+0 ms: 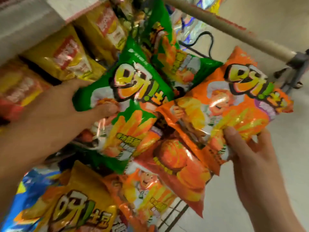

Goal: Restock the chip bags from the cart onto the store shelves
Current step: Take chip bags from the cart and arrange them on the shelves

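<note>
Left hand (55, 113) grips green bag (123, 101), right hand (250, 148) grips orange bag (234, 106)

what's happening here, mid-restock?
A person is handling chip bags over a wire cart. The left hand grips a glossy green foil chip bag by its edge, near yellow bags on the store shelf. The right hand pinches the bottom of a shiny orange foil chip bag. More orange, yellow and blue bags lie in the cart below. Neither held bag is on the shelf yet.
</note>
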`<state>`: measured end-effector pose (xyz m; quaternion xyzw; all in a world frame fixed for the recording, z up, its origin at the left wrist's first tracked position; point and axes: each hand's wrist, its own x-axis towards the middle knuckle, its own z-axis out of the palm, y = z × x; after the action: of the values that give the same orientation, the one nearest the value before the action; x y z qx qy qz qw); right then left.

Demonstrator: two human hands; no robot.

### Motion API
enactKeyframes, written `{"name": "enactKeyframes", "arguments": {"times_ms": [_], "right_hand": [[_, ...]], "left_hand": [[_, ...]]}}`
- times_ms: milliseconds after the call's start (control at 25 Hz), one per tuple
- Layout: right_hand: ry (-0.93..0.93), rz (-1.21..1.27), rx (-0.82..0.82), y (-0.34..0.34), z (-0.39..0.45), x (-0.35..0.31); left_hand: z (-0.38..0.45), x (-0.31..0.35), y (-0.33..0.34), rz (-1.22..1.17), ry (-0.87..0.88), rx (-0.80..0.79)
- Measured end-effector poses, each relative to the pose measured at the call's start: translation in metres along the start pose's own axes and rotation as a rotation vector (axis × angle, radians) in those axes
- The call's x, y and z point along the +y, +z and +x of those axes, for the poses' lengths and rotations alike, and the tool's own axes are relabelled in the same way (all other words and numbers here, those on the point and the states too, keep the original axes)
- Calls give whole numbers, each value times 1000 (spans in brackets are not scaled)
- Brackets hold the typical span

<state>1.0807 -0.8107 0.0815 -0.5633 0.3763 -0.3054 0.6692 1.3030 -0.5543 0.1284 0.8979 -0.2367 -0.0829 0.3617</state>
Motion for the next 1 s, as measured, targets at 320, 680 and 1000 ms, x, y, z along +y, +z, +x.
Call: {"name": "enactKeyframes", "arguments": {"times_ms": [320,680,1000], "right_hand": [[-147,-79,-195,12,-73,-19],[-78,-149,-531,16,-275,-49],[-35,-282,-747,14,-425,-78]], "left_hand": [[-108,-14,-44,-123,-127,165],[-362,-20,-159,-234,-269,234],[-598,-34,-219,-496,-561,448]]}}
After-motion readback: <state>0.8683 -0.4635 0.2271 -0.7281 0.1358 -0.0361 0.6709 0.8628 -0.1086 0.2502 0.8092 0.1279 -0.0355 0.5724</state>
